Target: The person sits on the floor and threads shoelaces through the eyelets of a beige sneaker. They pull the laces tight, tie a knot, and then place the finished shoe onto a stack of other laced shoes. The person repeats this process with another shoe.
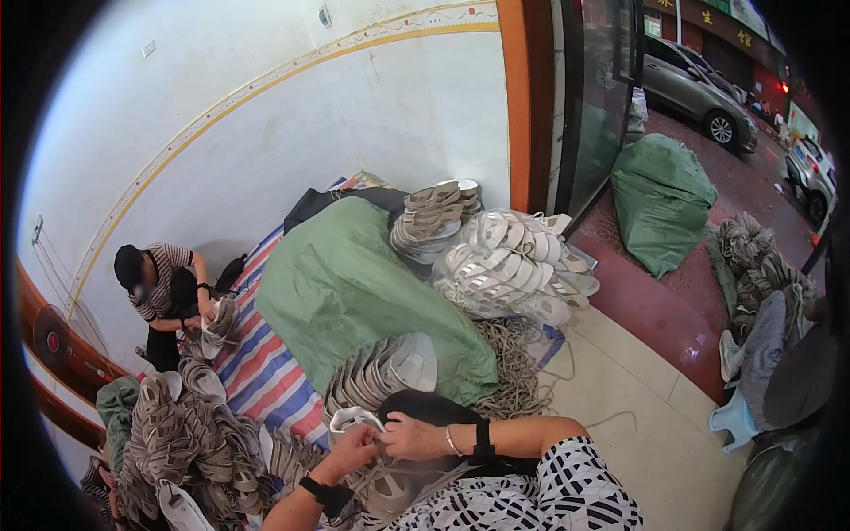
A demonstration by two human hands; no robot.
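Observation:
In my lap, both hands are at a taupe shoe upper with a white inner edge (352,416). My left hand (356,448) has its fingers closed on the near side of its rim. Close beside it, my right hand (413,437) pinches the same rim from the right; the fingertips partly hide what they grip. Below my hands lies another taupe shoe piece (388,492) with straps. Just beyond them, a row of nested taupe shoe pieces (367,376) leans against a green sack (341,274).
Shoe uppers heap up on the left (190,434); bagged white sandals (509,265) lie ahead right. Tangled cords (513,367) cover floor beside the sack. A person (164,296) works on a striped sheet (266,363). A blue stool (733,425) stands right, a green bag (662,203) by the doorway.

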